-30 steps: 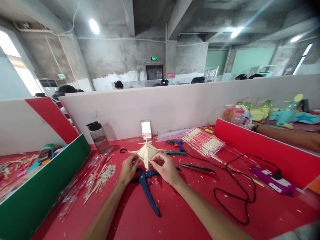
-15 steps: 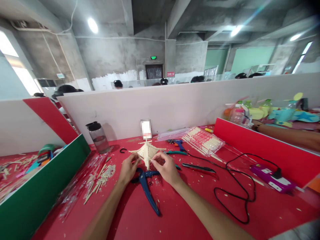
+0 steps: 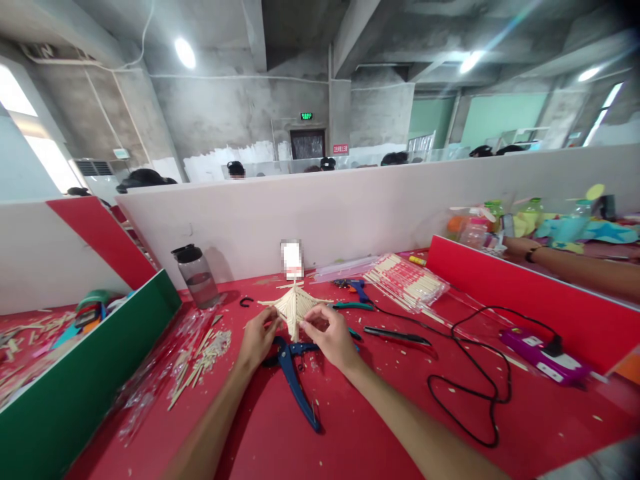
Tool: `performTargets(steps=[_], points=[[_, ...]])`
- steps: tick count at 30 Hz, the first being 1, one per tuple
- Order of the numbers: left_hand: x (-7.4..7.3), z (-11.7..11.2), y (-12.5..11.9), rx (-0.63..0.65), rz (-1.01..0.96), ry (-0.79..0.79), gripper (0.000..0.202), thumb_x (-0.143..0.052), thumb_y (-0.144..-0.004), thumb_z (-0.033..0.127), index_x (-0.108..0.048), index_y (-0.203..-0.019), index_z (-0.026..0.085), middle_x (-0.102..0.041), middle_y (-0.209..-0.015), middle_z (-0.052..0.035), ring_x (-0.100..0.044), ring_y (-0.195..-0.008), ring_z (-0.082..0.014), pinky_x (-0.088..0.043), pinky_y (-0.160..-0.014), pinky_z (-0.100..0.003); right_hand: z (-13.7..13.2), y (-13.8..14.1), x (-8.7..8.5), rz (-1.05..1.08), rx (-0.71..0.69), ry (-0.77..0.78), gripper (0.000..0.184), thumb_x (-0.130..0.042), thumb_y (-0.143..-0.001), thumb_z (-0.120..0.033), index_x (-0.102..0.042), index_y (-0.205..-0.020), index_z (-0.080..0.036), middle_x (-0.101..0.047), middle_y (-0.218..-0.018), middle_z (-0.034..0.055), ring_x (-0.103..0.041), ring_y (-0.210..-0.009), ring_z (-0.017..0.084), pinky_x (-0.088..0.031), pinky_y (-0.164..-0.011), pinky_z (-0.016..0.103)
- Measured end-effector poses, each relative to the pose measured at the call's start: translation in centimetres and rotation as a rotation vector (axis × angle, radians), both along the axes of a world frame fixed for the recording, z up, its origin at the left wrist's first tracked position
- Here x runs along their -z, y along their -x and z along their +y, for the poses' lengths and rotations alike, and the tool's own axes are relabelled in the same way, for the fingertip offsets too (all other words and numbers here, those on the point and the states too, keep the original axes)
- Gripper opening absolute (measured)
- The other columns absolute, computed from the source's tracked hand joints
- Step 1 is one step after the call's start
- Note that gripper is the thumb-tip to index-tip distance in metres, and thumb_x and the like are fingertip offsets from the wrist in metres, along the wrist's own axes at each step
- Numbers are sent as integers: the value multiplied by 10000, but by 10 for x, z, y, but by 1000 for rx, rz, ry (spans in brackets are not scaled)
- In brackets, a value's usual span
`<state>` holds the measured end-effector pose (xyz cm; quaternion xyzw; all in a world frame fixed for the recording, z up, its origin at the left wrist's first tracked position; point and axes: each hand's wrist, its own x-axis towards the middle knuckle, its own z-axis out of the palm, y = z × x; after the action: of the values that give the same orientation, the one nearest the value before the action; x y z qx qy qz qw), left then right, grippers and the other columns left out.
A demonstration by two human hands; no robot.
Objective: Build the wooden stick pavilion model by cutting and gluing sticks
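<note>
A small pointed roof-like model made of pale wooden sticks (image 3: 294, 308) is between my two hands, above the red table. My left hand (image 3: 259, 335) pinches its left side with thumb and fingertips. On the other side, my right hand (image 3: 327, 331) grips the right lower edge between thumb and index finger. Just below the model lies a blue-handled cutter (image 3: 295, 383), partly hidden behind my hands. A green-handled tool (image 3: 354, 306) rests right of my right hand, and a black pen-like tool (image 3: 397, 335) lies farther right.
A water bottle (image 3: 196, 275) stands at the back left. Cut sticks (image 3: 200, 360) and plastic wrap lie left. Behind on the right are a glue gun (image 3: 357, 288) and bagged sticks (image 3: 407, 281). A black cable runs to a purple power strip (image 3: 545, 357). A co-worker's arm (image 3: 575, 267) shows beyond the red divider (image 3: 530, 307).
The stick model has tilted slightly between my fingers, while both my hands stay nearly in place. At the right, the co-worker's arm has shifted a little.
</note>
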<state>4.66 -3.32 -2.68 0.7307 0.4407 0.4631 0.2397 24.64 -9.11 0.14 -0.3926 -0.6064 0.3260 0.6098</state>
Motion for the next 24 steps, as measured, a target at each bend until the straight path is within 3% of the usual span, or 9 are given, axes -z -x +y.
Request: performTargets(steps=[9,15,24], points=[[3,3,2,-27,-2,0,245,-562,-849,416,-626,-838,179,-684,-825,-39,-666,-821,-193,-550,-760,-279,-1,1,-1,9,-31,11,187,-694,-794,-358,-624,-812,-185,-668,-755,18,-635,-681,164,-500,-628,257],[5,4,3,-20,-11,-11,254,-571,-845,414,-653,-901,180,-717,-913,-56,-681,-842,-200,-548,-760,-272,-1,2,0,36,-51,19,182,-700,-798,-352,-624,-817,-188,-660,-757,13,-636,-680,162,-508,-626,254],[4,3,2,-5,-30,-3,231,-583,-843,402,-637,-859,178,-701,-865,-45,-680,-812,-192,-552,-733,-269,2,1,5,29,-60,48,177,-682,-816,-353,-609,-815,-192,-626,-734,2,-583,-598,140,-470,-523,227]])
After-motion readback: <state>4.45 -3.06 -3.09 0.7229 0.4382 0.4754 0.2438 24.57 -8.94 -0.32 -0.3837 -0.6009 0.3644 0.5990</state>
